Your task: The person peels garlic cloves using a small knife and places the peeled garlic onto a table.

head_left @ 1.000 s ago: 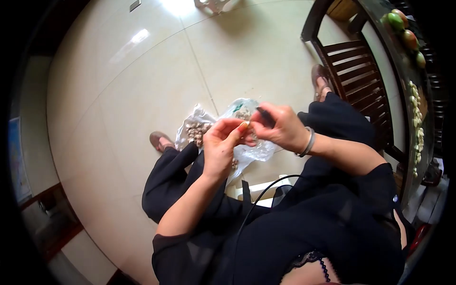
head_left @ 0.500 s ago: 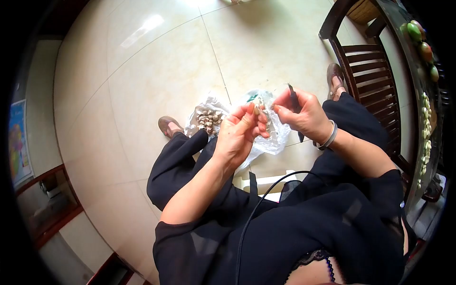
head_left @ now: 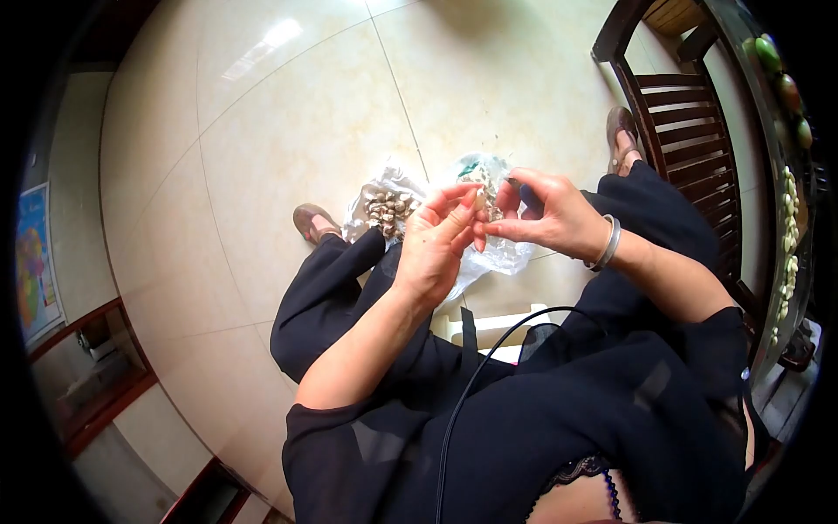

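Observation:
My left hand [head_left: 432,249] is closed, pinching a pale garlic clove [head_left: 479,200] between thumb and fingertips. Close beside it, my right hand [head_left: 559,214] curls round a dark-handled knife [head_left: 529,199], most of which its fingers hide. The right thumb reaches to the left fingertips near the clove. Beneath both hands lies a thin white plastic bag [head_left: 502,260] with pale peelings on it. Unpeeled garlic cloves [head_left: 386,210] are heaped on another white bag [head_left: 356,218] to the left.
A dark slatted wooden chair [head_left: 685,131] stands at right. Along the table edge [head_left: 768,349] lie a row of peeled cloves [head_left: 789,244] and several green and reddish fruits [head_left: 789,91]. A white stool [head_left: 454,328] shows below my hands, with a black cable [head_left: 489,358] across my lap.
My right hand has moved in against the left fingertips and turned, so the knife that stuck out is now mostly hidden. The left hand still holds the clove in nearly the same spot.

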`<state>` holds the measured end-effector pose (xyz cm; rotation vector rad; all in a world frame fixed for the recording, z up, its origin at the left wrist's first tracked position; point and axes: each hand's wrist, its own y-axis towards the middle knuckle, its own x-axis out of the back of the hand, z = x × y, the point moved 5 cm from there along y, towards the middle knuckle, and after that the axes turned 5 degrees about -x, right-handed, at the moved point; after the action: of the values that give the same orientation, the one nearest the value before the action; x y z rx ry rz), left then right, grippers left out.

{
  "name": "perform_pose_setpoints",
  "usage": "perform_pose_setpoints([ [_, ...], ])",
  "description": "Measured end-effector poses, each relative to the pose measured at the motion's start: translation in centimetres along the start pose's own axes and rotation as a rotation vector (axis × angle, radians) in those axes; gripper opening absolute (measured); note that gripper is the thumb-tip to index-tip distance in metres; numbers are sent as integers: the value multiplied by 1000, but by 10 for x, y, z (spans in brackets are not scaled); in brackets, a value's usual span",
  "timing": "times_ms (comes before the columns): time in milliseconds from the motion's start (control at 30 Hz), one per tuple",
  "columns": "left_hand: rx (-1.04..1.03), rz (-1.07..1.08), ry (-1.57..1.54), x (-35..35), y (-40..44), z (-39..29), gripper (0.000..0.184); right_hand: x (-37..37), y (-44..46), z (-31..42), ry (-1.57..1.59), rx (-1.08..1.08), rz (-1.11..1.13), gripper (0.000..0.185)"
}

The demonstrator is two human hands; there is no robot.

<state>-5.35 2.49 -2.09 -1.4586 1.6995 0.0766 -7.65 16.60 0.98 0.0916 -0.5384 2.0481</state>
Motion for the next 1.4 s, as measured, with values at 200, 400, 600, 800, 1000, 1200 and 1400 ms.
perform_pose_setpoints([
  [200, -25, -3, 122, -4, -5, 5, 20, -6, 0, -7, 65, 33, -26, 18],
  [400, 0, -10, 181, 1, -7, 7, 20, -9, -1, -10, 43, 41, -4, 13],
  [600, 85, -2, 87, 3, -8, 12, 21, -5, 1, -11, -36, 54, -54, 16],
  [800, 121, -32, 34, 6, -6, 10, 21, -4, 1, -11, 84, -42, -43, 14],
  [1000, 140, 9, -12, 9, -5, 9, 18, -8, 0, -11, -36, 28, -1, 13],
  [1200, 120, -17, 9, 5, -7, 7, 23, -9, -1, -10, -16, 33, -5, 15],
  [1400, 1, 72, 157, -7, -9, 3, 29, -6, -2, -4, 26, 0, 0, 18],
])
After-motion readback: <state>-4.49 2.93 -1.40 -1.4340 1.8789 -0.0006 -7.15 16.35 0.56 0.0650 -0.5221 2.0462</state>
